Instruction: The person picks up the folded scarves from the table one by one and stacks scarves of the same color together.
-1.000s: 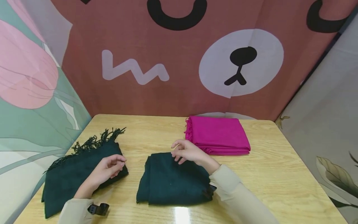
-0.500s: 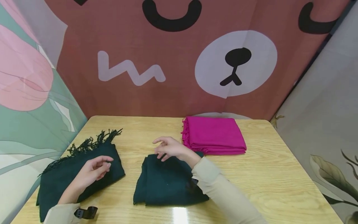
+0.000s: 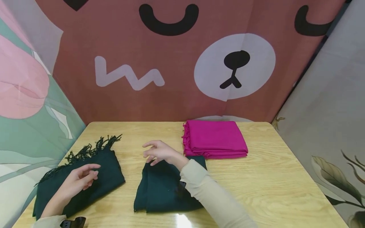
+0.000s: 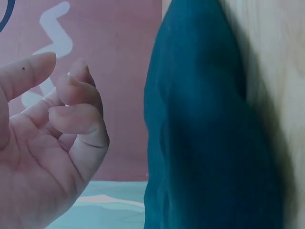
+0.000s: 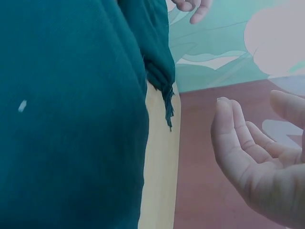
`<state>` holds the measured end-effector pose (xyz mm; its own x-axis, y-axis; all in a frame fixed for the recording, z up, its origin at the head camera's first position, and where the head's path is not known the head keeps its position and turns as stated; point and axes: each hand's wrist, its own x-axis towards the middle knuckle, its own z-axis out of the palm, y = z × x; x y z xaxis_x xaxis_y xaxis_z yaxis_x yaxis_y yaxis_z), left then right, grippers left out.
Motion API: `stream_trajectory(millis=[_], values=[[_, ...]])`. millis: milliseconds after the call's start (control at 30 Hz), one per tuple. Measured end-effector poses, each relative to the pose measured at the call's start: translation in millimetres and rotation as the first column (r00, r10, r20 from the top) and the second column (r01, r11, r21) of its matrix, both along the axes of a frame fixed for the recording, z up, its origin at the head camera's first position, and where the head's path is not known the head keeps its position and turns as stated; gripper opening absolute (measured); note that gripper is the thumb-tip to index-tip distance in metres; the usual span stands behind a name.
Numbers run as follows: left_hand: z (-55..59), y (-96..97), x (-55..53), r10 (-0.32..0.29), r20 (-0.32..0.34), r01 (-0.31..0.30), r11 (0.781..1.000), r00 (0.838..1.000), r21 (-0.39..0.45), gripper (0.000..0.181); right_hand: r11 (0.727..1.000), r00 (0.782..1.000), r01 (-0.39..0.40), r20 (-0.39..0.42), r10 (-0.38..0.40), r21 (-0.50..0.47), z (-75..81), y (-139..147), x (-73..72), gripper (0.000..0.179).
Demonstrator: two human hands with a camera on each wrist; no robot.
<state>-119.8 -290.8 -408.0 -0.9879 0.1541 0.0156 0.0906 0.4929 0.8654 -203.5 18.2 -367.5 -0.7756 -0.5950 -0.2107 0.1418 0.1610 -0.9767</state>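
Observation:
Two folded dark green cloths lie on the wooden table (image 3: 271,186). The left one is a fringed scarf (image 3: 105,174), its tassels toward the back. My left hand (image 3: 78,182) hovers over it, fingers loosely curled around nothing; the left wrist view shows a gap between the hand and the green cloth. The other dark green cloth (image 3: 162,190) lies at the middle, folded in a rough rectangle. Above its far edge is my right hand (image 3: 161,152), fingers loosely bent and holding nothing. In the right wrist view that hand (image 5: 257,167) is apart from the cloth.
A folded magenta scarf (image 3: 215,139) with a fringed left edge lies at the back of the table, just behind the middle green cloth. Printed fabric walls (image 3: 176,104) stand behind the table and at both sides.
My right hand has moved left across the middle green cloth toward its far left corner. My left hand has shifted left and slightly down over the fringed scarf. The cloths lie as before.

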Motion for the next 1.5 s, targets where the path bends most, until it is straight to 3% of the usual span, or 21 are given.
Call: stream_trajectory(millis=[300, 667, 967, 1300, 1500], values=[[-1.9, -14.2, 0.5, 0.060, 0.037, -0.055, 0.991, 0.997, -0.122, 0.035, 1.000, 1.000, 0.014, 0.024, -0.014, 0.004, -1.8, -32, 1.4, 0.041], [-0.1, -33.2, 0.7, 0.082, 0.099, -0.065, 0.984, 0.992, -0.164, 0.042, 0.997, 0.993, 0.080, 0.089, -0.081, 0.015, -6.3, -67, 7.4, 0.037], [-2.6, -47.1, 3.5, 0.103, 0.107, -0.079, 0.974, 0.989, -0.213, 0.044, 0.984, 0.972, 0.179, 0.149, -0.181, 0.029, -12.4, -86, 3.9, 0.032], [-7.9, -62.8, 2.3, 0.162, 0.169, -0.111, 0.955, 0.972, -0.276, 0.055, 0.963, 0.943, 0.267, 0.197, -0.268, 0.033, -28.9, -100, -2.7, 0.045], [-13.1, -73.0, 6.7, 0.198, 0.128, -0.149, 0.938, 0.972, -0.314, 0.056, 0.956, 0.943, 0.275, 0.166, -0.289, 0.103, -38.4, -103, -6.1, 0.057]])
